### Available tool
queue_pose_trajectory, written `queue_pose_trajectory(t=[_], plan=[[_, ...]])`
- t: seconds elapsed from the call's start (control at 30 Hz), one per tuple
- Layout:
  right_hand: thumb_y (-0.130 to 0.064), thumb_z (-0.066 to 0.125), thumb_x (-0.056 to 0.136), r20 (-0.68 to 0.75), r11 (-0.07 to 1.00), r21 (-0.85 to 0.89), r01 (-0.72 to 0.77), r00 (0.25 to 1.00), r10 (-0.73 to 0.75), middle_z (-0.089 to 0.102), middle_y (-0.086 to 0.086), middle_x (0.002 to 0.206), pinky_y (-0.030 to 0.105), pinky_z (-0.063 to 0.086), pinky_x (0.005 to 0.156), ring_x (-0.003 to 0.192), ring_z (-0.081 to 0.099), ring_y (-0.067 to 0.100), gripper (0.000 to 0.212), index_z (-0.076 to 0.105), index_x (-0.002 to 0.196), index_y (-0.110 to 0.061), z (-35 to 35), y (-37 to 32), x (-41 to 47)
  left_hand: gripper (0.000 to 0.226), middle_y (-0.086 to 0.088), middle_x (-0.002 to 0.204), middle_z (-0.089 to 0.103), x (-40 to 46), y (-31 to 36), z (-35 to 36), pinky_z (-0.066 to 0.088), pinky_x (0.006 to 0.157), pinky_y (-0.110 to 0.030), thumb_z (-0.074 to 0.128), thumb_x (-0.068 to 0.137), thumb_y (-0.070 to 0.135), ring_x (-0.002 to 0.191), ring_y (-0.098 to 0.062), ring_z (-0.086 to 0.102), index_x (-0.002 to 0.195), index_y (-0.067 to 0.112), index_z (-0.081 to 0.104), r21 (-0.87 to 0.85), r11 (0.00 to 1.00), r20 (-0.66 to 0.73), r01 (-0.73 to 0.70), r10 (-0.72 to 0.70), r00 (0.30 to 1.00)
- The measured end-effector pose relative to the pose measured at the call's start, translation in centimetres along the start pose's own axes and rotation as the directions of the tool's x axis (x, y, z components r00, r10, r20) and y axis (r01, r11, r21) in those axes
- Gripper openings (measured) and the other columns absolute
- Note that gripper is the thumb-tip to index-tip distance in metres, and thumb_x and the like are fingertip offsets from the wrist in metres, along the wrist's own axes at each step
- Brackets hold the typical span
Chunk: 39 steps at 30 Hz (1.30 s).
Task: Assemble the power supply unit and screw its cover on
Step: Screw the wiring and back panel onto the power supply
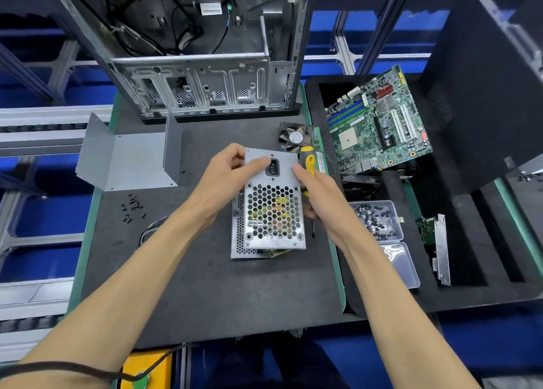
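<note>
At frame centre, the left hand (227,171) pinched the PSU (271,209) upright while the right hand (318,196), clutching a screwdriver (309,165), steadied its side, seemingly to align it.

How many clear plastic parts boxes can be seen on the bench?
2, both right of the power supply unit: a screw-filled box beside the right hand, and an apparently empty box just nearer the person.

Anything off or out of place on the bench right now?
Two things. Loose black screws lie scattered on the mat left of the power supply unit, not in the screw tray on the right. The grey cover still sits apart at upper left, so the unit is open.
</note>
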State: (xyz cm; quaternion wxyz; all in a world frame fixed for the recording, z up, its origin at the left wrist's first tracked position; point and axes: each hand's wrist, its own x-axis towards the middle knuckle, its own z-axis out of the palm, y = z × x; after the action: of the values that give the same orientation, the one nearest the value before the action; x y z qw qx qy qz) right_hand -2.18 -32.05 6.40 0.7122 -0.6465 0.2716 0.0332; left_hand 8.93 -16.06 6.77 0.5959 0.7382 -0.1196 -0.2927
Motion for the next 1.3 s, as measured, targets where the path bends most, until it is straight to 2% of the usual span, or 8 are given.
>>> queue_pose_trajectory(t=[0.27, 0.43, 0.53, 0.73, 0.87, 1.03, 1.17, 1.3], plan=[[-0.048, 0.053, 0.102, -0.009, 1.0, 0.005, -0.005, 1.0, 0.005, 0.057, 0.003, 0.083, 0.022, 0.044, 0.046, 0.064, 0.051, 0.016, 0.046, 0.049, 0.06, -0.03, -0.3, 0.0, -0.4, 0.04, 0.015, 0.082, 0.072, -0.3, 1.2, 0.1, 0.051, 0.067, -0.023, 0.067, 0.09, 0.054, 0.07, 0.0, 0.068, 0.103, 0.016, 0.064, 0.042, 0.998, -0.182, 0.051, -0.042, 0.982], [-0.048, 0.05, 0.104, -0.091, 0.998, -0.049, -0.046, 0.995, 0.042, 0.059, 0.009, 0.097, 0.023, 0.044, 0.047, 0.086, 0.056, 0.023, 0.037, 0.054, 0.082, -0.018, -0.9, 0.4, -0.6, 0.039, 0.004, 0.088, 0.077, -0.7, 2.0, 1.4, 0.057, 0.061, -0.024, 0.078, 0.085, 0.042, 0.076, -0.011, 0.075, 0.107, 0.015, 0.063, 0.03, 0.998, -0.117, 0.055, -0.051, 0.992], [-0.046, 0.052, 0.104, -0.153, 0.999, -0.012, -0.048, 0.987, 0.046, 0.065, 0.006, 0.105, 0.022, 0.044, 0.045, 0.094, 0.062, 0.018, 0.034, 0.059, 0.087, -0.017, -2.0, 0.6, -0.7, 0.044, 0.006, 0.095, 0.076, -1.0, 2.2, 2.1, 0.056, 0.067, -0.026, 0.076, 0.083, 0.052, 0.083, -0.01, 0.074, 0.109, 0.02, 0.062, 0.074, 0.994, -0.148, 0.074, -0.063, 0.987], [-0.038, 0.055, 0.104, -0.21, 0.992, 0.124, -0.019, 0.977, 0.045, 0.056, -0.003, 0.074, 0.02, 0.035, 0.042, 0.056, 0.051, 0.007, 0.031, 0.052, 0.081, -0.018, -4.5, 0.5, -1.4, 0.036, 0.004, 0.101, 0.061, -1.4, 3.7, 2.5, 0.048, 0.075, -0.028, 0.068, 0.088, 0.055, 0.079, -0.005, 0.051, 0.106, 0.025, 0.057, 0.358, 0.931, -0.27, -0.072, 0.177, 0.946], [-0.032, 0.052, 0.105, -0.202, 0.985, 0.174, 0.005, 0.979, 0.031, 0.044, -0.007, 0.06, 0.02, 0.026, 0.044, 0.051, 0.034, 0.009, 0.031, 0.042, 0.08, -0.017, -6.6, 0.0, -2.4, 0.023, 0.009, 0.096, 0.057, -2.6, 4.1, 5.1, 0.048, 0.079, -0.04, 0.069, 0.089, 0.04, 0.084, -0.015, 0.052, 0.102, 0.029, 0.055, 0.683, 0.718, -0.182, -0.134, 0.345, 0.921], [-0.029, 0.051, 0.106, -0.189, 0.989, 0.144, -0.036, 0.98, 0.063, 0.054, -0.003, 0.065, 0.02, 0.027, 0.044, 0.053, 0.045, 0.01, 0.029, 0.047, 0.081, -0.016, -7.7, 0.4, -2.9, 0.027, 0.015, 0.091, 0.055, -2.2, 4.7, 6.6, 0.048, 0.072, -0.038, 0.071, 0.09, 0.025, 0.07, -0.009, 0.054, 0.109, 0.027, 0.052, 0.56, 0.821, -0.148, -0.114, 0.234, 0.961], [-0.029, 0.051, 0.107, -0.162, 0.988, 0.153, -0.033, 0.985, 0.058, 0.074, -0.002, 0.08, 0.018, 0.03, 0.04, 0.07, 0.072, 0.011, 0.022, 0.055, 0.089, -0.016, -7.5, 1.0, -2.8, 0.038, 0.002, 0.115, 0.055, -1.7, 4.9, 6.0, 0.051, 0.081, -0.042, 0.065, 0.091, 0.02, 0.088, -0.018, 0.059, 0.122, 0.031, 0.044, 0.615, 0.786, -0.145, -0.054, 0.18, 0.973], [-0.028, 0.05, 0.106, -0.09, 0.984, 0.177, -0.016, 0.995, 0.032, 0.078, -0.001, 0.087, 0.018, 0.03, 0.038, 0.083, 0.078, 0.018, 0.024, 0.055, 0.089, -0.014, -6.4, 1.2, -2.7, 0.048, 0.0, 0.127, 0.034, -1.5, 4.9, 4.2, 0.033, 0.096, -0.036, 0.057, 0.089, 0.01, 0.118, -0.024, 0.043, 0.132, 0.03, 0.046, 0.724, 0.689, -0.188, 0.014, 0.178, 0.966]])
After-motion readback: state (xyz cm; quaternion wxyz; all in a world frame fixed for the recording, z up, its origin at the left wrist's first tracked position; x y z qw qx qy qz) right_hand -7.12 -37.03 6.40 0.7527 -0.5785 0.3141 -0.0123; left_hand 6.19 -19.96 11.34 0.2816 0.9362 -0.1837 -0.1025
